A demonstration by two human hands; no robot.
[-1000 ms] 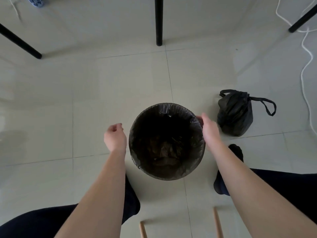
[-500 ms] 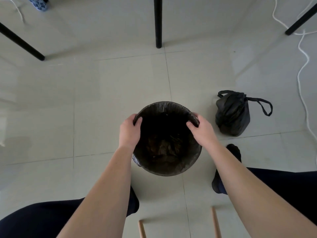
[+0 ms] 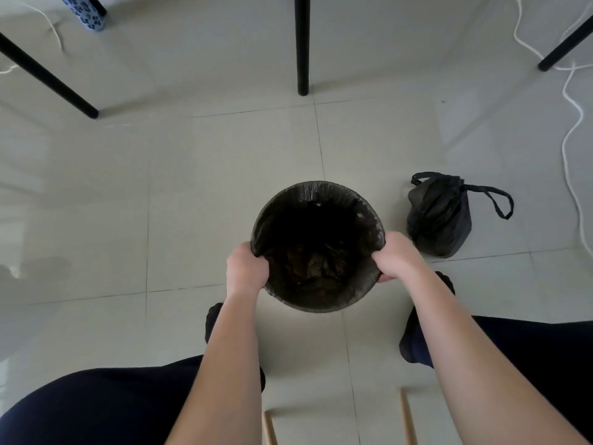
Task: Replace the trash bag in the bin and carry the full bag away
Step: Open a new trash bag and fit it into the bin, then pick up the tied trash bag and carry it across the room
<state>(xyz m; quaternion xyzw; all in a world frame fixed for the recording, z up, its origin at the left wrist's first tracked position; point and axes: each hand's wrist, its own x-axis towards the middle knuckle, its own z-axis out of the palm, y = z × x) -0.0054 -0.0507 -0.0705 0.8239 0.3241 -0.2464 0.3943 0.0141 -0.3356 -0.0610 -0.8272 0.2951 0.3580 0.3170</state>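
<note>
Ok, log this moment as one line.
stage: liner fitted in bin | left hand: gripping rim | right hand: gripping rim | tied full bag: on floor, right of bin

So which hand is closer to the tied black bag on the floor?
Right. The right hand grips the bin rim beside the tied black bag; the left hand grips the far side.

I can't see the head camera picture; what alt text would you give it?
Seen from above, a person's left hand and right hand grip opposite sides of the rim of a round bin lined with a black plastic bag on a pale tiled floor. A tied full black trash bag sits to its right, apart from it.
</note>
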